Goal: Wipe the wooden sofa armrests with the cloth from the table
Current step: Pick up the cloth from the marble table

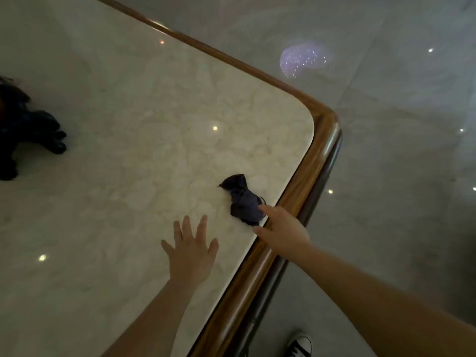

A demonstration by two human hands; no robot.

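- Stage: opening step, cloth pickup. No wiping evident; sofa and armrests out of view.
- Cloth (243, 202): dark, crumpled into a small bundle, lying on the table (128, 150) near the rounded corner, just inside the wooden rim (313, 161).
- Right hand (283, 231): reaching in over the rim, fingers parted, forefinger tip touching the near end of the cloth, thumb held lower beside it. Not closed around the cloth; no lift apparent.
- Left hand (192, 249): fingers spread wide, palm down over the pale stone top, just beside the cloth and apart from it. Contact with the top: cannot tell.
- Also on the table: a dark figure (23, 130) at the far left edge, well apart from the cloth.
- Below the table edge: glossy floor (399, 163) with light reflections, and a shoe (300, 346).
- Done so far, judged from the layout: approach to the cloth only.
- Remaining, judged from the task: close the fingers on the cloth, lift it clear, carry it to the sofa, wipe each wooden armrest.
- Handling note: loose fabric likely to unfold on lifting; gather the bundle fully.
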